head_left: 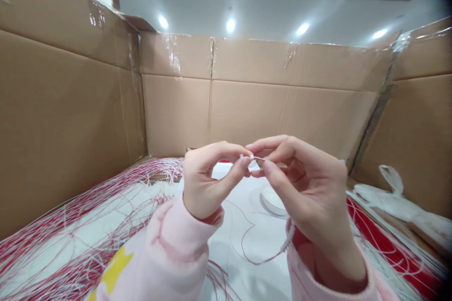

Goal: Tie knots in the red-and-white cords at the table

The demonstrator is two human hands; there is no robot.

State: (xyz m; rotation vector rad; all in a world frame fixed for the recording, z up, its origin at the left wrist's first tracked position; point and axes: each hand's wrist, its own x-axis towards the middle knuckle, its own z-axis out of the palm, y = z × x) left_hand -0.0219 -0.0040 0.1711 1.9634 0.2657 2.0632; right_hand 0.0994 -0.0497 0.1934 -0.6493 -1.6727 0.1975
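Note:
Raised over the white surface, my left hand (pixel 206 178) pinches a small white bead-like piece (pixel 252 156) between thumb and forefinger. Close beside it, my right hand (pixel 305 181) is closed, thumb against fingers, on a thin red-and-white cord (pixel 260 158) that runs to that white piece. The fingertips of both hands almost meet. Below them a loose curve of thin red cord (pixel 247 256) leads to a white knotted or beaded length (pixel 288 240) by my right sleeve. My fingers partly cover the small white piece.
A round white dish (pixel 273 201) sits behind my right hand on a white sheet (pixel 243 225). Bundles of red and white cords (pixel 88 216) spread at left. Red material (pixel 381 240) and a white plastic bag (pixel 399 202) lie at right. Cardboard walls (pixel 247 108) enclose the table.

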